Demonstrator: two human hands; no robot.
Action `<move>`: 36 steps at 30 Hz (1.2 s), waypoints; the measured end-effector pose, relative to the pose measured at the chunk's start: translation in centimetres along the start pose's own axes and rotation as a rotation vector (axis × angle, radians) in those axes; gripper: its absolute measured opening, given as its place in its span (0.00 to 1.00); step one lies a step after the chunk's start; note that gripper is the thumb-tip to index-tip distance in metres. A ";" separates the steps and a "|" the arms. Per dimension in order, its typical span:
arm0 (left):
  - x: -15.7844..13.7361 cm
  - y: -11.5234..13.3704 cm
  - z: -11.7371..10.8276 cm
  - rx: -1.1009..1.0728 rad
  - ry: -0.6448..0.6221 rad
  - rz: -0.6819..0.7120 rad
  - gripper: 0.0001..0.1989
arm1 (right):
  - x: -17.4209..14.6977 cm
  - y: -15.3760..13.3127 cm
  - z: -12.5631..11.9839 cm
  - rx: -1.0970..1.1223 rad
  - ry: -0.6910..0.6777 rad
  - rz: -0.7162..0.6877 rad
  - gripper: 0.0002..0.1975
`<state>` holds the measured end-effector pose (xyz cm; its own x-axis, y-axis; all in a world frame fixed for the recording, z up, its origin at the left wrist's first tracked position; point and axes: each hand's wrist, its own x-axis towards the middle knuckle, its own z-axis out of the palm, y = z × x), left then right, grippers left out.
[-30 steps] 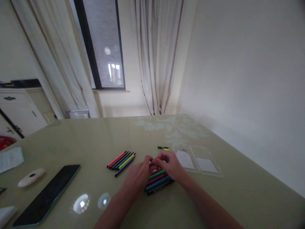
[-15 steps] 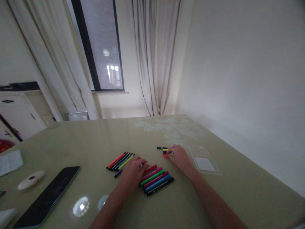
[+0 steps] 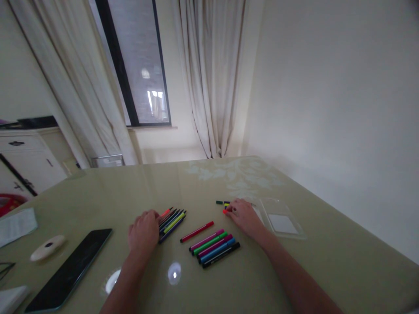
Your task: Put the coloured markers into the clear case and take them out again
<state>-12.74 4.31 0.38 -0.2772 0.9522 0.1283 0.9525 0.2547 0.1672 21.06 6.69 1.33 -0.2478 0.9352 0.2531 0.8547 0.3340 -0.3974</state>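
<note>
Pen caps (image 3: 225, 206) lie under our right hand (image 3: 244, 216), fingers closed on one; left hand (image 3: 144, 231) rests open on far-left pens (image 3: 172, 219); we should press straight.

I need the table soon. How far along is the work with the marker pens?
One red pen lies alone with its cap off, and a few loose caps sit by the right hand. That hand rests at a red cap; the left hand lies on the far bundle of pens. Five capped pens lie in a row, apparently still to be handled.
</note>
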 end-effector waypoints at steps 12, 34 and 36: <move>-2.4 6.8 1.5 -0.786 0.023 0.537 0.16 | -0.5 -2.4 0.1 0.452 0.193 -0.148 0.03; -4.0 8.2 0.8 -0.821 -0.106 0.553 0.15 | -0.9 -3.0 0.1 0.634 0.135 -0.200 0.07; -4.1 8.3 0.7 -0.819 -0.117 0.547 0.15 | -0.9 -3.2 0.2 0.662 0.129 -0.195 0.08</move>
<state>-3.61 2.61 0.54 0.2308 0.9256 0.2999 0.5518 -0.3784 0.7432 18.48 4.79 2.16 -0.2767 0.8432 0.4609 0.3326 0.5341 -0.7773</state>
